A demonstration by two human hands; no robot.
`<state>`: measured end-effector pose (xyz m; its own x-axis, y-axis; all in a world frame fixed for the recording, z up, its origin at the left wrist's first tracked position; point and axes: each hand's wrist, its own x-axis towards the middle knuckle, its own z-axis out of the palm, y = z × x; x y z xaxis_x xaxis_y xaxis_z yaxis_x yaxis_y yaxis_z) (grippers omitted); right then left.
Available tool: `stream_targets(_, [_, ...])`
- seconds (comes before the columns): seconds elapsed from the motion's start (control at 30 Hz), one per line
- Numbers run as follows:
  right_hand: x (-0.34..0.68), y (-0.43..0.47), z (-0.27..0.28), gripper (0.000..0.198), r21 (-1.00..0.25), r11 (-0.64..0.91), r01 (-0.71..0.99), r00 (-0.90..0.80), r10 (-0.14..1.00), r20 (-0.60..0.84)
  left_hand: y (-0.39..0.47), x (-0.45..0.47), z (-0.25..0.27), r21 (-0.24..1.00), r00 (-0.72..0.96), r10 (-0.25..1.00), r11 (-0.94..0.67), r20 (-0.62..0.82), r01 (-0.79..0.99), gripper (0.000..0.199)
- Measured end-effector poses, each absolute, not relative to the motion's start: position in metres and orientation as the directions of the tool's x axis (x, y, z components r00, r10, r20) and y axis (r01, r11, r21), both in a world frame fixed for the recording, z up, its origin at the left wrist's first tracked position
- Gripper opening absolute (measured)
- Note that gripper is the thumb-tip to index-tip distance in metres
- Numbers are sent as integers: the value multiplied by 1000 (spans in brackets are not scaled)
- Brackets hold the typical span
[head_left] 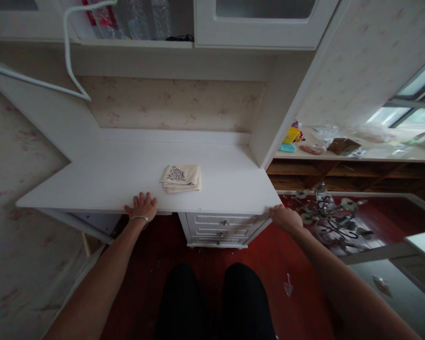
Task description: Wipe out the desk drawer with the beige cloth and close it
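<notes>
A white desk (138, 160) stands in front of me. On it lies a folded beige cloth (182, 178) with a dark printed pattern. My left hand (141, 207), with a bangle at its wrist, rests flat on the desk's front edge, fingers spread, to the left of the cloth and apart from it. At the front right corner my right hand (285, 217) is closed round the desk's edge; its fingertips are partly hidden. Below the top, between my hands, sits a drawer unit (219, 230) with small knobs.
Overhead, a white cabinet (258, 33) holds plastic bottles (138, 19) on its open shelf. A white bent tube (38, 81) crosses the upper left. At right are a chandelier (335, 217) on the floor and a ledge (382, 152) with bags and a box (343, 145).
</notes>
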<state>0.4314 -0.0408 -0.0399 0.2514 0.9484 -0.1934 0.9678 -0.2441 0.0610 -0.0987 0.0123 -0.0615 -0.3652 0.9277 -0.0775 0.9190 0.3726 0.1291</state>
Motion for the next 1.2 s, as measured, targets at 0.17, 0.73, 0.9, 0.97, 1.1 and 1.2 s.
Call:
stream_targets(0.17, [404, -59, -73, 55, 2, -318, 948, 307, 918, 251, 12, -97, -69, 96, -358, 931, 363, -65, 927, 69])
stream_targets(0.73, [408, -71, -92, 53, -110, -319, 941, 337, 887, 314, 11, -95, -67, 107, -364, 931, 366, -40, 924, 67])
stream_targets(0.9, [413, -72, -90, 53, -86, -289, 953, 302, 913, 275, 13, -96, -69, 111, -376, 926, 377, -34, 919, 66])
stream_targets(0.97, [417, -73, -89, 53, -67, -276, 959, 284, 922, 265, 12, -95, -68, 110, -377, 925, 379, -45, 919, 67])
stream_targets(1.1, [423, -74, -86, 51, -58, -253, 966, 259, 933, 248, 12, -96, -68, 105, -365, 930, 368, -44, 924, 68])
stream_targets(1.2, [425, -74, -86, 50, -69, -245, 967, 255, 937, 238, 12, -97, -68, 101, -366, 930, 368, -35, 924, 67])
